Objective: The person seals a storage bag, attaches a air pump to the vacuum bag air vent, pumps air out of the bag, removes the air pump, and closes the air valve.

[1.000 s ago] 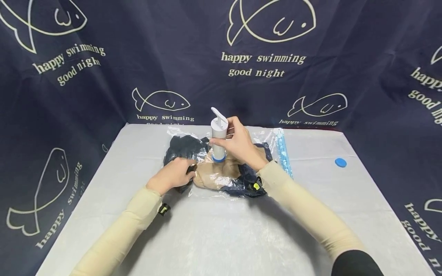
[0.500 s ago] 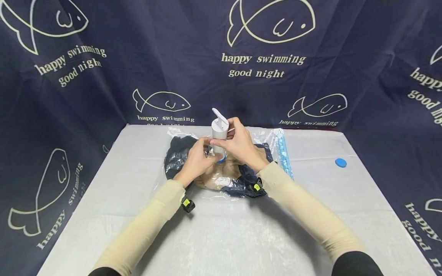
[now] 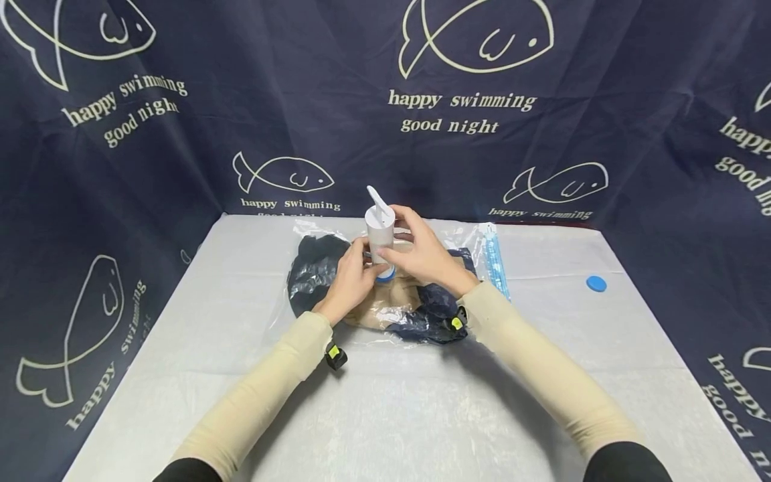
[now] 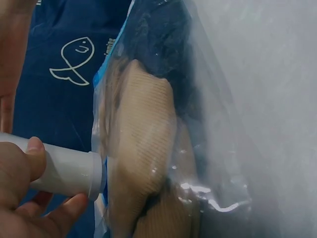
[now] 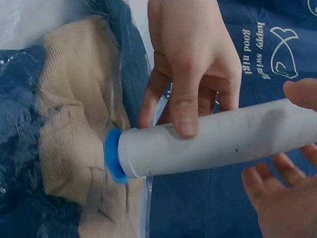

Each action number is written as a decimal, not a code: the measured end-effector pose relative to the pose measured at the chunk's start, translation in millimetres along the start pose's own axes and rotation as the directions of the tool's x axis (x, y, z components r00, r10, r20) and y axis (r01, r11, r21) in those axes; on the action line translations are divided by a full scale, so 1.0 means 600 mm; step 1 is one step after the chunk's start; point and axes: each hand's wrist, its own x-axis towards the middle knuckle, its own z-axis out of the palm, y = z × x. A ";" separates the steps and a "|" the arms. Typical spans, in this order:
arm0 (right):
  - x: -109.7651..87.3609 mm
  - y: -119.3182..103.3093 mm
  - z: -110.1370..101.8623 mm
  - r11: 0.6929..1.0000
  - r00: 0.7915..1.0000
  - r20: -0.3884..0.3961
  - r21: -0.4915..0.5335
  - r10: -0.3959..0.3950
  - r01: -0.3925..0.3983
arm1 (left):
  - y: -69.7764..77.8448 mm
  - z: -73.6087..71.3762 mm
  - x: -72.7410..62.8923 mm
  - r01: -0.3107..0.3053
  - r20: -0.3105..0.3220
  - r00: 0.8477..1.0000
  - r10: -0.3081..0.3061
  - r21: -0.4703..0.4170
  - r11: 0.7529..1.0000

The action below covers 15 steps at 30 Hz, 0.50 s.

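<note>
A white hand pump [image 3: 381,231] stands upright on the blue valve [image 3: 385,275] of a clear plastic storage bag [image 4: 223,158]. Inside the bag lie a beige ribbed garment [image 4: 143,129] and dark clothes [image 3: 314,273]. My left hand [image 3: 349,278] grips the pump low down, thumb and fingers on either side of the barrel just above the valve. Higher up, my right hand [image 3: 424,254] holds the barrel from the right, with its thumb in front and fingers behind. The pump's white handle [image 3: 378,201] sticks up free of both hands.
A round blue cap [image 3: 596,284] lies on the white-covered table [image 3: 385,415] to the right. The bag's blue zip strip [image 3: 495,261] runs along its right edge. Dark fish-print curtains [image 3: 470,161] enclose the back and sides.
My left hand has moved from the bag's left side up and right onto the lower pump barrel. The right hand stays on the pump, its thumb slightly lower now.
</note>
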 end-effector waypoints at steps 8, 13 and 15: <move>0.006 -0.007 -0.012 0.984 0.994 0.048 0.157 -0.094 0.086 | -0.002 -0.007 0.009 -0.017 0.070 0.997 0.016 0.008 1.000; 0.009 -0.007 -0.011 0.992 0.997 0.021 0.109 -0.069 0.066 | 0.002 -0.009 0.008 0.020 0.110 0.994 -0.017 -0.026 0.999; 0.009 -0.006 -0.011 0.994 0.998 0.006 0.094 -0.059 0.058 | 0.003 -0.007 0.006 0.050 0.116 0.992 -0.044 -0.053 0.997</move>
